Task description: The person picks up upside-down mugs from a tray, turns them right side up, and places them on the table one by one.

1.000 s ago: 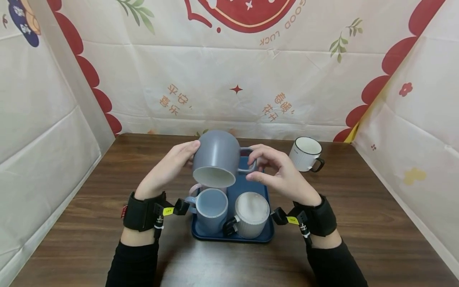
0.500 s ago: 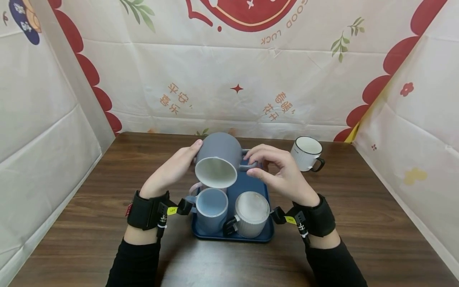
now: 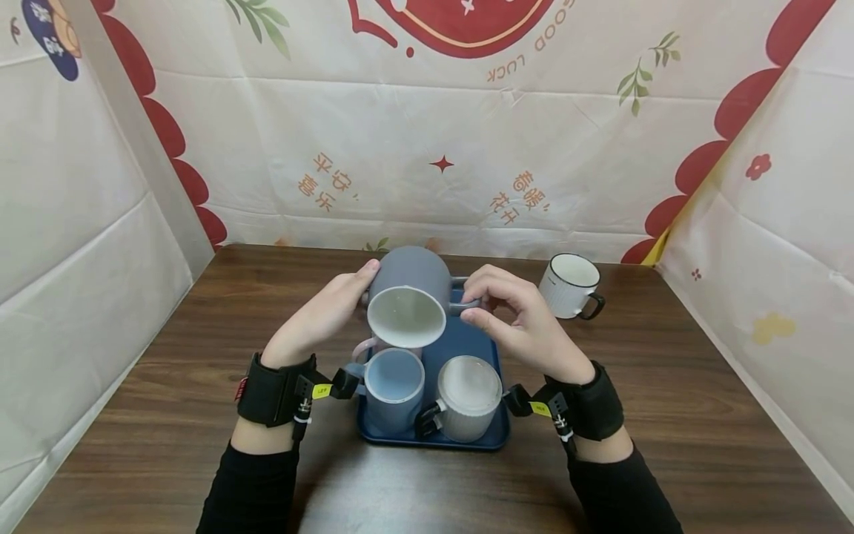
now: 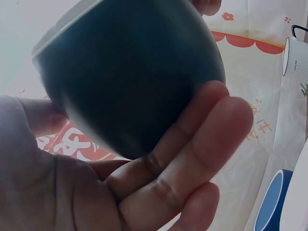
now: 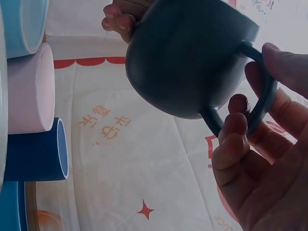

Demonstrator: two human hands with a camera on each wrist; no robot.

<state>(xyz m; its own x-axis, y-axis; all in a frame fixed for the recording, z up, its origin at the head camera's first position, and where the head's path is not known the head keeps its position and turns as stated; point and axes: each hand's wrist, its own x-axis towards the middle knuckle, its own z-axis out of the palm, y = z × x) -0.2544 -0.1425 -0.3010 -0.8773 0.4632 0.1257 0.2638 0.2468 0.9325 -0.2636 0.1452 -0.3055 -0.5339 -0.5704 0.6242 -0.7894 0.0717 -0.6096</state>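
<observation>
Both hands hold the grey mug (image 3: 408,297) in the air above the back part of the blue tray (image 3: 467,348). The left hand (image 3: 320,315) cups the round side of the mug with its fingers (image 4: 192,144) pressed along the wall, and the right hand (image 3: 520,322) pinches the handle (image 5: 260,91), with thumb and fingers closed around the loop. Compared with one second ago, the mug has turned more: its white inside now faces almost directly toward the camera, while before the opening pointed more downward, and the mug sits a little higher and nearer to the hands. This suggests the person is tipping the mug in place and not yet lowering it. On the tray stand a light blue mug (image 3: 394,386) and a ribbed grey mug (image 3: 469,393) side by side, with a pink mug (image 3: 365,347) partly hidden behind. A white mug (image 3: 569,285) stands apart on the table (image 3: 667,386), to the right.
</observation>
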